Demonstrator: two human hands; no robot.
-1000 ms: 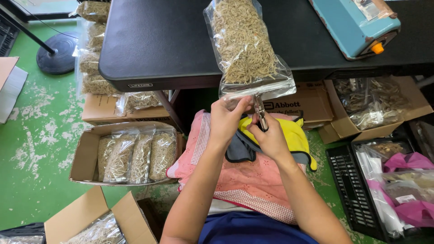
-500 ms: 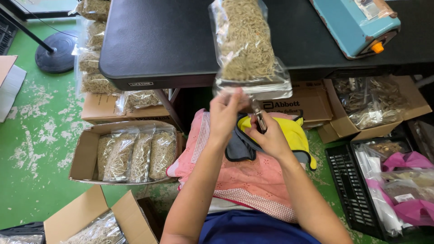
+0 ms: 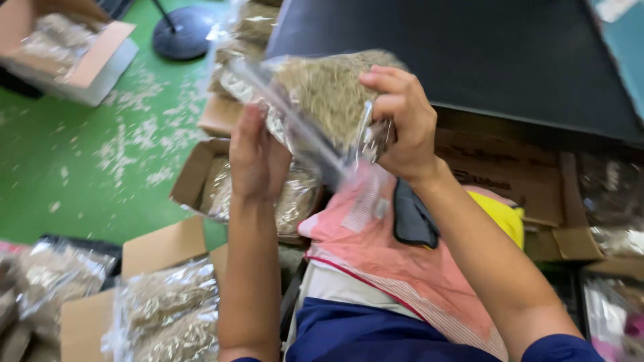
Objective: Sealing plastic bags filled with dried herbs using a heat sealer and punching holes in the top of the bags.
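Observation:
A clear plastic bag [image 3: 315, 100] filled with dry tan strands hangs tilted in the air in front of me, above my lap. My right hand [image 3: 402, 121] grips its right side, fingers wrapped over the filled part. My left hand [image 3: 258, 157] is raised at the bag's lower left, palm against the empty clear end of the plastic. Below the hands lie a pink cloth [image 3: 396, 261] on my lap and a dark piece beside a yellow one [image 3: 500, 218].
A black table [image 3: 483, 60] stands ahead. Cardboard boxes [image 3: 194, 174] with several filled bags sit on the green floor [image 3: 80, 167] at left, more bags at lower left [image 3: 168, 308]. A round black stand base [image 3: 184, 30] is at the back. Boxes stand at right [image 3: 530, 188].
The camera has swung left and closer. The bag, earlier held upright over the table edge by its bottom seam, is now tilted leftward, with my right hand gripping its filled body.

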